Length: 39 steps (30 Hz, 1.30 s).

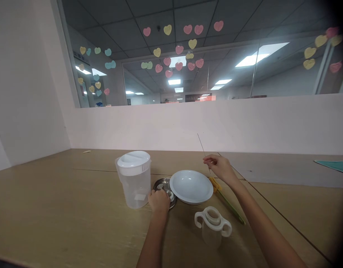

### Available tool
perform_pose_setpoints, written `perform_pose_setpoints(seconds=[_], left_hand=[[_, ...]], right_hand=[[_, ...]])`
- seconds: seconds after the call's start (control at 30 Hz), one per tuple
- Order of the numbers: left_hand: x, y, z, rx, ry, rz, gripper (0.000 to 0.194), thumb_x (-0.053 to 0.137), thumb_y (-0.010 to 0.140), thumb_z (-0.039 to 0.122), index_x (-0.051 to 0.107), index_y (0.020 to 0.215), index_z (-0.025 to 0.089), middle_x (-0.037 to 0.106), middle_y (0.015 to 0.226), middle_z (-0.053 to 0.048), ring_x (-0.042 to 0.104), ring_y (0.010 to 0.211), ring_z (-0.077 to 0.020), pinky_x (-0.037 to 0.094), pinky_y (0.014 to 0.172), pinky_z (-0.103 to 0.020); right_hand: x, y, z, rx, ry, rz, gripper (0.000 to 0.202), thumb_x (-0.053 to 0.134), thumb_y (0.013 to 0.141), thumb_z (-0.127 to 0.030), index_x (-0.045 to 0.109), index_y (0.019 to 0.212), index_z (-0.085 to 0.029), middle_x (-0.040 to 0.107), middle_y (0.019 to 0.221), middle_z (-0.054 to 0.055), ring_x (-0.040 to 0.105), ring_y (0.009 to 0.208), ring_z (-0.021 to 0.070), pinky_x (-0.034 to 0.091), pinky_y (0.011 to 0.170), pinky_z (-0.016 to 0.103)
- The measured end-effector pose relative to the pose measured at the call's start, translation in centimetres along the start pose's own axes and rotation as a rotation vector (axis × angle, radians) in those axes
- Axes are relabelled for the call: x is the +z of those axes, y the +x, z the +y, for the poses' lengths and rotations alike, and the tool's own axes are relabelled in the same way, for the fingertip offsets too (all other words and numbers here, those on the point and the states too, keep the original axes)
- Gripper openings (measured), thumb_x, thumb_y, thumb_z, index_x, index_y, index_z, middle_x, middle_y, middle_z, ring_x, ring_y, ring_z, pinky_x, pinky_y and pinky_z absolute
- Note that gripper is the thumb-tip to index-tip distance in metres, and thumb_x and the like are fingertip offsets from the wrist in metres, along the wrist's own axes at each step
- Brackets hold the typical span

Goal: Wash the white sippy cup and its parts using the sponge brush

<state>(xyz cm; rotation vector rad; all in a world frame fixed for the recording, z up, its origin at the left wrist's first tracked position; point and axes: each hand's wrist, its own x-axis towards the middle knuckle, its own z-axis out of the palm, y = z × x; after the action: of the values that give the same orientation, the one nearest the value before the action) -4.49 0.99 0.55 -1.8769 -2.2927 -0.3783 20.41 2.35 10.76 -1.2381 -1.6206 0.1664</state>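
Observation:
My right hand (219, 166) is raised behind the white bowl (191, 188), its fingertips pinched on a thin dark stick (200, 142) that points up and to the left. My left hand (159, 201) is closed over the left edge of a round metal dish (172, 204). Small white parts (170, 195) lie in that dish, and what the left fingers grip is hidden. Left of this hand stands a clear plastic pitcher (135, 186) with a white lid. A two-handled baby cup (213, 227) stands upright in front of the bowl, its top uncovered.
A yellow flower with a green stem (229, 206) lies right of the bowl, below my right forearm. A teal flat item (333, 165) rests at the far right. The wooden table (62, 208) meets a white wall (149, 128) under a window with heart-shaped notes.

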Motion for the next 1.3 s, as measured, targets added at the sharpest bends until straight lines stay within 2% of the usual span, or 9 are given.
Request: perform_pose_setpoints(seconds=[0.23,0.5,0.63,0.73,0.87,1.0,1.13,1.2,1.3], left_hand=[[0.5,-0.1,0.0,0.036,-0.011,0.044,0.038,0.032,0.090,0.032,0.063,0.104,0.017,0.064,0.105,-0.013,0.053,0.104,-0.0258,0.036,0.087,-0.038],[0.8,-0.2,0.0,0.076,-0.038,0.047,0.038,0.033,0.090,0.028,0.069,0.088,0.018,0.067,0.101,-0.011,0.052,0.104,-0.0259,0.036,0.087,-0.039],[-0.2,-0.1,0.1,0.055,-0.047,0.083,0.032,0.037,0.088,0.023,0.069,0.088,0.016,0.067,0.095,-0.011,0.054,0.100,-0.0245,0.038,0.083,-0.036],[-1.5,-0.1,0.2,0.070,-0.084,0.160,0.028,0.041,0.086,0.020,0.069,0.087,0.018,0.067,0.093,-0.009,0.054,0.100,-0.0233,0.038,0.083,-0.033],[-3.2,-0.2,0.5,0.104,-0.285,0.278,0.024,0.044,0.085,0.017,0.067,0.090,0.020,0.068,0.094,-0.006,0.059,0.091,-0.0188,0.040,0.078,-0.027],[-4.2,0.2,1.9,0.171,-0.594,0.337,0.015,0.048,0.085,0.019,0.062,0.086,0.021,0.069,0.085,-0.004,0.064,0.079,-0.0163,0.041,0.069,-0.024],[-4.5,0.9,4.0,0.265,-0.876,0.331,0.010,0.051,0.083,0.021,0.056,0.091,0.020,0.069,0.082,-0.003,0.066,0.076,-0.0159,0.043,0.065,-0.022],[-4.4,1.1,4.7,0.372,-0.952,0.300,0.013,0.049,0.083,0.021,0.055,0.095,0.021,0.069,0.087,-0.002,0.065,0.079,-0.0156,0.044,0.068,-0.023],[-3.8,0.8,5.1,0.503,-0.944,0.268,0.015,0.045,0.085,0.022,0.059,0.092,0.021,0.069,0.089,-0.003,0.064,0.083,-0.0169,0.044,0.072,-0.025]], right_hand=[[0.0,-0.1,-0.2,0.013,0.013,-0.009,0.022,0.049,0.070,-0.028,0.068,0.078,-0.020,0.070,0.076,0.004,0.061,0.060,0.0149,0.046,0.059,0.027],[0.1,-0.1,-0.4,0.018,-0.011,-0.014,0.022,0.048,0.070,-0.028,0.068,0.077,-0.020,0.070,0.074,0.003,0.060,0.061,0.0152,0.045,0.062,0.028],[0.0,-0.1,-0.3,0.023,0.000,-0.011,0.022,0.049,0.070,-0.028,0.067,0.077,-0.020,0.070,0.075,0.003,0.060,0.060,0.0148,0.046,0.062,0.027],[-0.1,-0.1,-0.4,0.031,0.000,-0.004,0.022,0.049,0.070,-0.029,0.067,0.077,-0.020,0.070,0.074,0.003,0.060,0.060,0.0150,0.045,0.062,0.028],[-0.3,0.0,-0.6,0.026,0.025,0.010,0.022,0.049,0.071,-0.030,0.067,0.078,-0.020,0.069,0.076,0.004,0.060,0.061,0.0154,0.045,0.060,0.028],[-0.7,-0.1,-1.6,0.011,0.070,0.019,0.020,0.050,0.072,-0.031,0.064,0.079,-0.019,0.068,0.075,0.005,0.059,0.061,0.0157,0.044,0.059,0.027],[-0.9,-0.6,-3.3,0.000,0.175,0.033,0.013,0.054,0.072,-0.030,0.051,0.081,-0.021,0.067,0.071,0.002,0.059,0.059,0.0145,0.044,0.058,0.026],[-0.8,-0.9,-4.0,-0.019,0.260,0.024,0.018,0.056,0.074,-0.030,0.048,0.088,-0.022,0.068,0.072,0.001,0.060,0.061,0.0142,0.046,0.059,0.026],[-0.7,-1.3,-5.0,-0.037,0.368,-0.019,0.032,0.059,0.074,-0.032,0.050,0.103,-0.022,0.069,0.077,0.003,0.062,0.063,0.0144,0.050,0.065,0.029]])
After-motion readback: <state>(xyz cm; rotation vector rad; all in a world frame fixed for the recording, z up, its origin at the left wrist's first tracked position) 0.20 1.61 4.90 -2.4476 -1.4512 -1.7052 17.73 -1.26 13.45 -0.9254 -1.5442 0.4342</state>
